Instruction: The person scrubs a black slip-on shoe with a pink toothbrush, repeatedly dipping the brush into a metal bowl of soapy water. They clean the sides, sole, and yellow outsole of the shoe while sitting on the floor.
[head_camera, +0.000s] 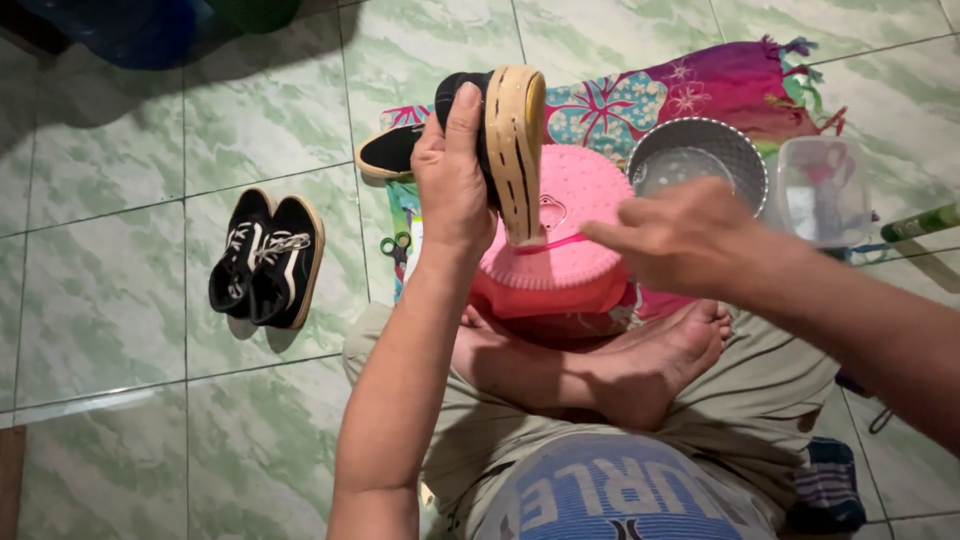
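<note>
On the green marbled floor tiles (110, 300), a bright patterned cloth (720, 80) is spread, and upon it are set a round pink ridged lid (585, 235), a metal bowl (697, 160) and a clear plastic container (822, 190). A green bottle (925, 222), its label too blurred to be told, is seen at the right edge. A pair of black lace-up shoes (265, 262) is placed on the tiles to the left, and another black shoe (390, 150) lies partly on the cloth.

A black shoe with a tan sole (512, 150) is held upright above the pink lid, its sole turned to the right. It is gripped by the left hand (452, 175), whose fingers are closed round the upper, with the thumb laid up along the heel; the forearm is raised almost vertically from the lap. A thin pink tool (552, 244) is pinched between the closed fingertips of the right hand (680, 235) and its tip is brought against the lower edge of the sole. The right forearm is stretched in from the lower right, above crossed bare feet (650, 370).
</note>
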